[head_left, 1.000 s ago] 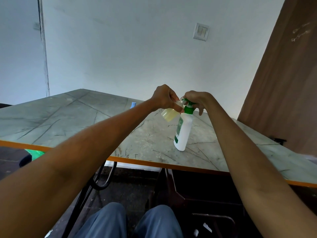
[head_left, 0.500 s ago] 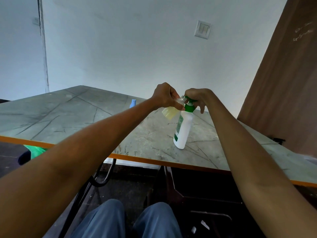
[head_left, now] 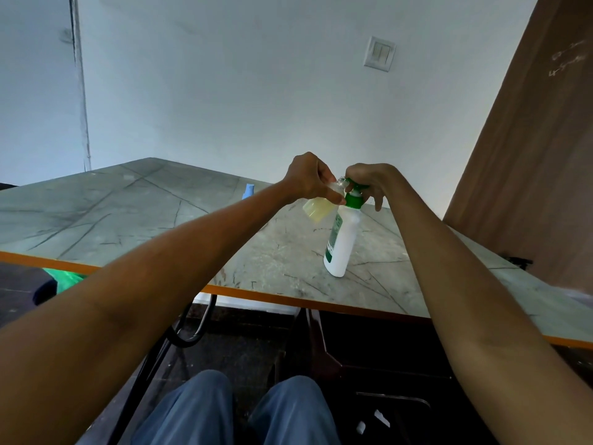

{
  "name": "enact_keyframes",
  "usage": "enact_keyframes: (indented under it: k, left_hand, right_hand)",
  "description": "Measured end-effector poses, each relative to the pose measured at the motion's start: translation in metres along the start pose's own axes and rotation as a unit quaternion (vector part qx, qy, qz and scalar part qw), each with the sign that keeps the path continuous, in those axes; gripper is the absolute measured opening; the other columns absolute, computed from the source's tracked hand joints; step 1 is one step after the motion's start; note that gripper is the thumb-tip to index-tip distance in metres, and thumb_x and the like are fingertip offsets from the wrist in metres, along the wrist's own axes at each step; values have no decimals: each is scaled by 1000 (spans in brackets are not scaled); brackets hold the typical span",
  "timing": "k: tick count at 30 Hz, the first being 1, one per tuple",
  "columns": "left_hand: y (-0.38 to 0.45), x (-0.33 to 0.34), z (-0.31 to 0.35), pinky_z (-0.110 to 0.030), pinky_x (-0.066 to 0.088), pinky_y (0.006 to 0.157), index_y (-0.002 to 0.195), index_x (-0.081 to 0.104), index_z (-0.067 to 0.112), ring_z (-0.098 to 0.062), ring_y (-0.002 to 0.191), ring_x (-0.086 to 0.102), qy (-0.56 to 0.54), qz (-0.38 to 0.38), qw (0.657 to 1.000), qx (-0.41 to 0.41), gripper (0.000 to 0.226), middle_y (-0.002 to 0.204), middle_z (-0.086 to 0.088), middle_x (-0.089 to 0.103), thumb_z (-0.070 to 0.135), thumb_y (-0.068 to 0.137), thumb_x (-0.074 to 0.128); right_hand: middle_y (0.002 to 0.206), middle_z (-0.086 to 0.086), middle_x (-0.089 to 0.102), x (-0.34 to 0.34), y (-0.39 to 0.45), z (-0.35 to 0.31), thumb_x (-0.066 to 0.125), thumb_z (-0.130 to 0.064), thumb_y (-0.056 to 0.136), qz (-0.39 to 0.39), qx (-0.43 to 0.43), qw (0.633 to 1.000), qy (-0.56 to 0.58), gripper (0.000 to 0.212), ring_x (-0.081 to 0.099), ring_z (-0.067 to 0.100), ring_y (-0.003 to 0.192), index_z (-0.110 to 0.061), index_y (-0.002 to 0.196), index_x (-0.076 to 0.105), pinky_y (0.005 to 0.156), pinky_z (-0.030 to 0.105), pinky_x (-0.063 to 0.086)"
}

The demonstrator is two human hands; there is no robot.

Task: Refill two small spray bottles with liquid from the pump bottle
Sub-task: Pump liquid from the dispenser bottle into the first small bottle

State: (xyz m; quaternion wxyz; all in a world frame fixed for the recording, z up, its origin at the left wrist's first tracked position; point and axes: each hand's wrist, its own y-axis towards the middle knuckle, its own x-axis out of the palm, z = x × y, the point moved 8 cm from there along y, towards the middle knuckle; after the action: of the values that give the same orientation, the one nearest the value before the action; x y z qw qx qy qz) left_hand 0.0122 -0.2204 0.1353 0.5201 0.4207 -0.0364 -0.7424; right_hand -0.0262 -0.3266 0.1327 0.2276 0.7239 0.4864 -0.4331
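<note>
Holding one spray bottle (head_left: 317, 209), one pump bottle (head_left: 341, 244).

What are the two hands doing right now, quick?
Left hand: fingers curled round the small spray bottle, held tilted.
Right hand: fingers curled over the pump bottle's green pump head.

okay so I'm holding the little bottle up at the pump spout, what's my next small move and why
Probably press the green pump head down again with your right hand. The small bottle in your left hand is tilted with its open mouth at the spout and looks only partly filled with yellowish liquid.
</note>
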Motion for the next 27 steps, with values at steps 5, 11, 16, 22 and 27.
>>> enact_keyframes:
  k: [5, 11, 16, 22, 27]
  left_hand:
    - [0, 0, -2, -11, 38, 60, 95, 72, 6, -5, 68, 50, -4, 0, 1000, -2, 45, 98, -5, 69, 29, 59, 85]
    - [-2, 4, -8, -9, 38, 57, 95, 72, 7, -5, 69, 51, -6, -3, 1000, -11, 45, 88, 3, 63, 29, 58, 86]
    - [-1, -1, -2, -10, 38, 56, 94, 73, 6, -2, 62, 48, -12, 5, 1000, -8, 46, 85, 2, 63, 28, 56, 87]
    - [-2, 2, -4, -11, 39, 60, 95, 72, 6, -5, 68, 51, -13, -3, 1000, -9, 46, 86, 3, 62, 29, 58, 86]
    - [-2, 3, -6, -11, 40, 61, 97, 71, 6, -10, 82, 53, -9, -8, 1000, -15, 47, 89, 2, 62, 29, 59, 85]
  right_hand:
    - [137, 22, 45, 3, 8, 5, 21, -17, 98, -4, 12, 999, 30, 41, 45, 35, 125, 1, 129, 40, 96, 54, 35]
    - [135, 22, 45, 8, 7, 6, 21, -15, 97, -8, 13, 999, 34, 35, 46, 36, 123, 0, 121, 42, 85, 49, 37]
    - [126, 20, 53, 2, 8, 6, 25, -17, 92, -10, 2, 1000, 26, 30, 52, 33, 112, -5, 107, 48, 91, 54, 33]
    - [130, 21, 47, 5, 7, 4, 22, -14, 97, -2, 6, 1000, 24, 40, 47, 35, 121, 0, 129, 42, 83, 48, 36]
    - [138, 23, 42, 7, 7, 5, 22, -14, 98, 4, 16, 1000, 20, 41, 46, 36, 122, 1, 132, 37, 89, 49, 38]
